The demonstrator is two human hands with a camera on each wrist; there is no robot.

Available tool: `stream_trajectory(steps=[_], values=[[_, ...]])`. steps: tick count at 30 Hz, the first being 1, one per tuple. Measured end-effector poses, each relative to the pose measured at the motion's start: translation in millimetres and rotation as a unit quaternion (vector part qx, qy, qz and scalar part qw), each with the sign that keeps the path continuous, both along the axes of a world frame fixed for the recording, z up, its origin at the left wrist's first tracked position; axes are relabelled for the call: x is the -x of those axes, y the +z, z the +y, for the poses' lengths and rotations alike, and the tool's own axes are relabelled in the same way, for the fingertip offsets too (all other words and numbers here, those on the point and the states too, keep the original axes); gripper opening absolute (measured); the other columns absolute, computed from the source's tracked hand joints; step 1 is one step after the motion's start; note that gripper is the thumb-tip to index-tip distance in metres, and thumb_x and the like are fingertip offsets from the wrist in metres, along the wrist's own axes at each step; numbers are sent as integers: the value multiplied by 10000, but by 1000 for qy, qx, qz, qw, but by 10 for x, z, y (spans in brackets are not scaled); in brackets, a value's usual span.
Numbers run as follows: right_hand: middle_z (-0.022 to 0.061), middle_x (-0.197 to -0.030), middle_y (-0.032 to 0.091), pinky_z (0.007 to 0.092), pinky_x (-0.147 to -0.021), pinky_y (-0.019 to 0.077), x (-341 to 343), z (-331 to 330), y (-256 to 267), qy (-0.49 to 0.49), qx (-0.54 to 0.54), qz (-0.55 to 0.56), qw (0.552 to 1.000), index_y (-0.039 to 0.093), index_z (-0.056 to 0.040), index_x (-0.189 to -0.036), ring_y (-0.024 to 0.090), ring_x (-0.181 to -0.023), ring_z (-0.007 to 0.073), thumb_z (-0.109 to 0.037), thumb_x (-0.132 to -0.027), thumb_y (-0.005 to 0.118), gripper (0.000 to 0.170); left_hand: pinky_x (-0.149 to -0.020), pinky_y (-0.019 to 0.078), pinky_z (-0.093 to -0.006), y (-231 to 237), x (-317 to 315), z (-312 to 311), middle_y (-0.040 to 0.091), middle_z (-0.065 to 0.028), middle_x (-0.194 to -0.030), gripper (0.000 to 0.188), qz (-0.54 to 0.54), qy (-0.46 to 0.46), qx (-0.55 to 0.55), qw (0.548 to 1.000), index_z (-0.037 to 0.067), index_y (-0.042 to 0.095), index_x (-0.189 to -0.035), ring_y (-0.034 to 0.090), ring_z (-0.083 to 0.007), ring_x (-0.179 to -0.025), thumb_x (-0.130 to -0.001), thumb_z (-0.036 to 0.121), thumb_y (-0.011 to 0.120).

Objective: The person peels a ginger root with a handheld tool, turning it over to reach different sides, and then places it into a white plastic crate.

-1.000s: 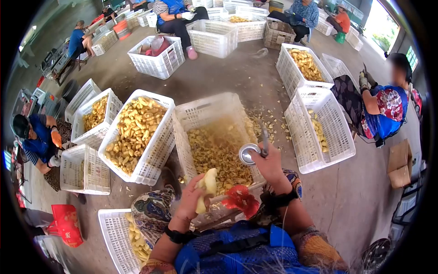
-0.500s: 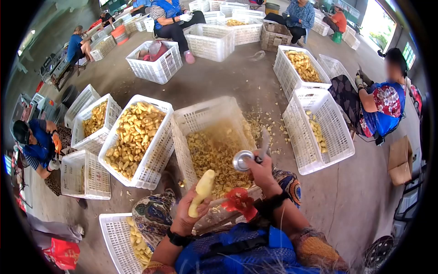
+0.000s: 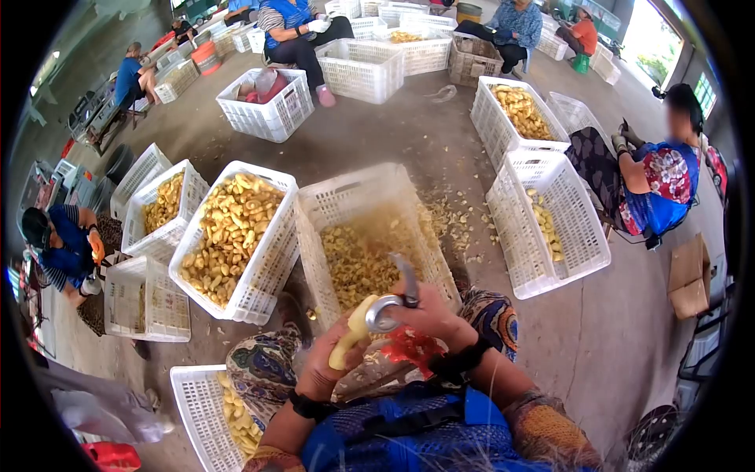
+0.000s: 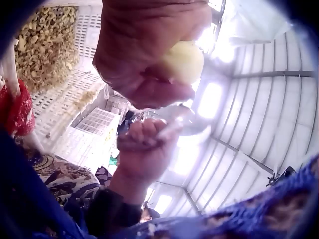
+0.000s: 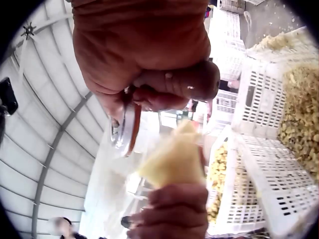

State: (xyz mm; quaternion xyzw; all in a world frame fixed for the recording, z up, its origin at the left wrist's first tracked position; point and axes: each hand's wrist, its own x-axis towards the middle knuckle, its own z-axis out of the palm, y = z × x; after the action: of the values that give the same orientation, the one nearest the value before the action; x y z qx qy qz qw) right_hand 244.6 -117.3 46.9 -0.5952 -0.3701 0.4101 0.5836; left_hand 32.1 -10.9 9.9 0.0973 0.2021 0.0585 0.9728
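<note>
My left hand [image 3: 324, 360] grips a pale peeled piece of ginger [image 3: 351, 337], which points up and forward from the fingers. In my right hand [image 3: 432, 316] is a shiny round metal peeling tool [image 3: 382, 314], its rim right at the ginger's upper end. A curved grey blade [image 3: 406, 275] sticks up from the same hand. Both hands are above the near end of a white crate [image 3: 346, 191] of peelings [image 3: 354, 267]. In the right wrist view, the metal rim [image 5: 125, 130] shows beside the curled fingers, with the ginger [image 5: 177, 159] below.
A crate of unpeeled ginger [image 3: 236, 232] stands left of the peelings. Near the left knee, another crate [image 3: 189, 401] contains pale pieces. A red cloth [image 3: 412, 351] hangs between the knees. On the right, a seated person [image 3: 661, 173] works beside more crates [image 3: 578, 236].
The right hand has moved left with the tool, from over the peelings to the ginger's end. The left hand has turned the ginger, first upright, now tilted toward the tool.
</note>
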Motion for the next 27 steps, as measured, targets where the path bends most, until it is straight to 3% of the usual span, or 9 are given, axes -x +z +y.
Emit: stream_trajectory(steps=[6,8,10,12,13,17,19,24,27], values=[[31,-805,634,259,-660,483,-258,13,-31,-98,77,15,992,639,-29,-940,570,-740,73,-162,-803,725,209,-374,385,-248,117,13,-9,520,-232,-830,492,13,8,-43,999,159,367,-1366,416,-161,-393,-884,167,463],[37,-811,640,277,-654,466,-35,35,31,-5,33,-134,990,633,-36,-934,558,-739,82,-210,-801,733,241,-373,383,-246,102,-30,-32,520,-219,-826,485,20,0,-58,998,151,374,-1360,416,-153,-394,-884,182,465],[34,-723,606,256,-544,447,-123,187,-320,-130,48,-138,981,611,-43,-915,547,-633,79,-207,-826,697,205,-373,383,-244,111,-2,-34,520,-202,-822,474,11,0,-62,998,126,380,-1348,417,-142,-396,-887,195,463],[28,-639,565,234,-412,389,-434,-14,-256,-199,25,248,948,596,-55,-871,507,-497,70,-197,-844,661,159,-372,384,-241,104,94,-20,521,-180,-818,462,-18,23,-52,998,82,385,-1331,421,-127,-401,-891,204,457],[8,-596,541,212,-335,317,-390,53,-321,-232,-74,283,928,595,-61,-866,464,-413,60,-166,-864,623,109,-372,384,-238,83,107,-32,521,-172,-815,457,-17,24,-34,999,60,387,-1319,423,-120,-404,-893,209,454],[-6,-640,569,206,-374,324,72,102,-158,-41,-5,236,971,596,-64,-888,472,-450,56,-153,-880,614,91,-372,385,-228,-63,-20,-79,518,-151,-806,458,-1,-10,32,999,-11,389,-1284,421,-103,-401,-897,227,446],[-5,-658,576,200,-400,338,216,141,-175,-32,0,249,968,602,-58,-904,477,-471,55,-162,-878,628,110,-377,395,-231,-148,-26,-75,544,-163,-863,449,-57,-38,68,995,-16,406,-1270,476,-123,-486,-926,271,429],[-5,-668,579,202,-439,373,253,166,-208,-50,41,252,965,610,-33,-910,484,-500,53,-154,-878,645,130,-479,490,-244,244,-119,-163,566,-211,-1142,487,35,-51,-213,975,-1,405,-1317,590,-194,-820,-977,345,364],[-2,-640,571,207,-432,371,212,155,-171,-52,84,314,944,611,-28,-908,479,-493,53,-148,-862,651,134,-538,525,-253,333,-163,-131,535,-217,-1242,509,77,-87,-260,959,4,378,-1353,611,-220,-901,-985,355,344]])
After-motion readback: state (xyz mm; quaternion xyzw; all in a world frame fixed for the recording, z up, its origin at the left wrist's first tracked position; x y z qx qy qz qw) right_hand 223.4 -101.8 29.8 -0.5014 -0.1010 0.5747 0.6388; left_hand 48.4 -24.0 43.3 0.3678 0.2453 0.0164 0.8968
